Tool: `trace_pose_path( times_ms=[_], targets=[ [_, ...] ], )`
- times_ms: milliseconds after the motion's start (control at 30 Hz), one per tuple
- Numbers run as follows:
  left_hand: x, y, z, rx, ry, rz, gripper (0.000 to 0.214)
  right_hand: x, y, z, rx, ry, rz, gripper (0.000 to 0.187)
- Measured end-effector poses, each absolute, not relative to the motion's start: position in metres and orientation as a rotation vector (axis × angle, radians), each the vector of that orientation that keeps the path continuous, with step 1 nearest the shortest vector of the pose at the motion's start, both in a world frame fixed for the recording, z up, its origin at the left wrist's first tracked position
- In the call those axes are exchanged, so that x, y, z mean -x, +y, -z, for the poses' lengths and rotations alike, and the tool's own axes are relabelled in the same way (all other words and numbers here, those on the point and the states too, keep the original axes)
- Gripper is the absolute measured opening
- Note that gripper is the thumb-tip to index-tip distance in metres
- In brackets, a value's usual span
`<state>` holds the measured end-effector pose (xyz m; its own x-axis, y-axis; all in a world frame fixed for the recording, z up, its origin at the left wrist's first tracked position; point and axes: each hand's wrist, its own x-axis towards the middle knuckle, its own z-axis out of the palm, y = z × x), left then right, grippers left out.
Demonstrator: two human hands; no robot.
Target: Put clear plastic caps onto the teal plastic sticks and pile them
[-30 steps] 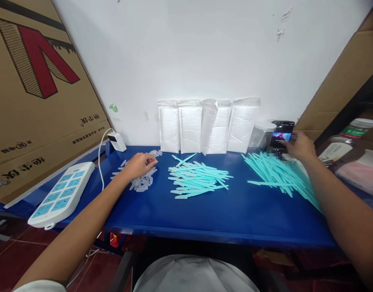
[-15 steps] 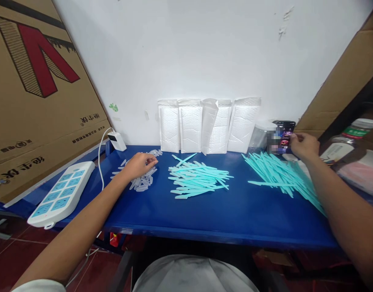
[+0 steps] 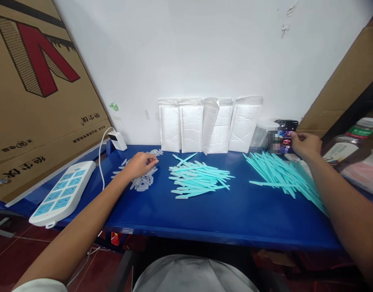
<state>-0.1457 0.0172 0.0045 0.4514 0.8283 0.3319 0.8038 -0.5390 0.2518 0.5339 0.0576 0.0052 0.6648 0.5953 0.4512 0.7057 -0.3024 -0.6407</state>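
My left hand [image 3: 142, 165] rests over a pile of small clear plastic blade caps [image 3: 143, 183] on the blue table. Its fingers are curled in with the thumb close to them, and whatever they may hold is hidden. At the far right, my right hand [image 3: 307, 145] reaches to a phone [image 3: 286, 140] propped upright, a fingertip at the lit screen; the hand grips nothing visible. Between the hands lies a heap of turquoise eyebrow razors [image 3: 201, 178], pale at their left ends. Another heap of turquoise eyebrow razors [image 3: 274, 172] lies near my right forearm, which hides part of it.
Several white padded envelopes [image 3: 190, 125] lean on the wall behind the blue table [image 3: 216, 215]. A clear jar [image 3: 259, 136] stands beside the phone. A labelled bottle [image 3: 346, 142] is at the right. A power strip [image 3: 64, 192] and a white charger [image 3: 117, 140] with a cable lie left.
My right fingertip has shifted slightly over the phone screen. The view has moved a little; my left hand stays in place over the clear caps.
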Motion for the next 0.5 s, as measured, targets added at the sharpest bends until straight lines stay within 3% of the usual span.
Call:
trace_pose_path(
  times_ms=[500],
  targets=[
    [0.1440,0.0159,-0.0052,-2.633,1.496,-0.624,0.033,-0.5316,0.0556,-0.0065,2.049,-1.008,0.141,0.040]
  ],
)
